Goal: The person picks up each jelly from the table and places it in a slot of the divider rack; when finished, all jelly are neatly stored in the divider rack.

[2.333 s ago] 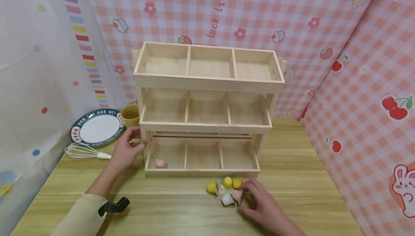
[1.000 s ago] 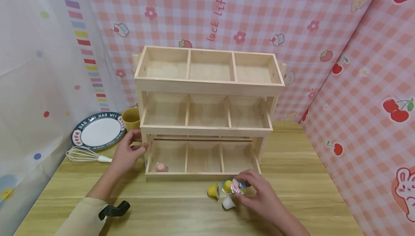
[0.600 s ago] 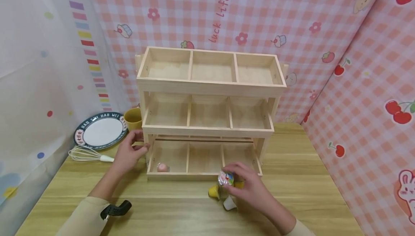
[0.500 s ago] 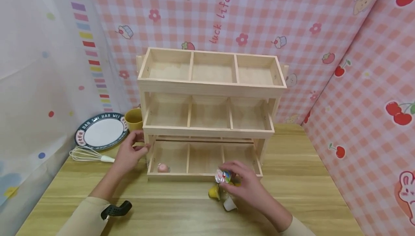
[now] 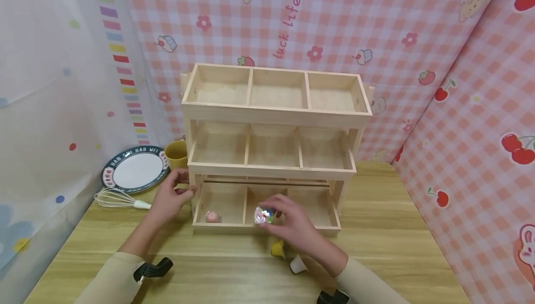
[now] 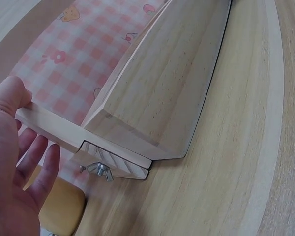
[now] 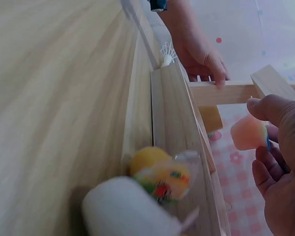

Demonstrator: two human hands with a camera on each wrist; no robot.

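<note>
My right hand (image 5: 294,223) pinches a pink jelly cup (image 7: 248,132) between thumb and fingers. Its shiny printed lid faces left in the head view, in front of the bottom tray's middle compartment. On the left, my left hand (image 5: 169,199) holds the side post of the three-tier wooden rack (image 5: 276,116), thumb on one side and fingers on the other. Another pink jelly cup (image 5: 213,217) lies in the bottom left compartment. A yellow jelly cup (image 5: 277,248) and a white jelly cup (image 5: 298,264) lie on the table before the rack. My right hand hides the spot behind them.
Left of the rack are a white whisk (image 5: 121,199), a plate with a dark green rim (image 5: 135,169) leaning at the wall, and a yellow mug (image 5: 177,154) close behind my left hand. Checked cloth walls stand behind and to the right.
My right hand has picked up the pink jelly cup from the group on the table and carried it left and up to the bottom tray. My left hand stays at the post.
</note>
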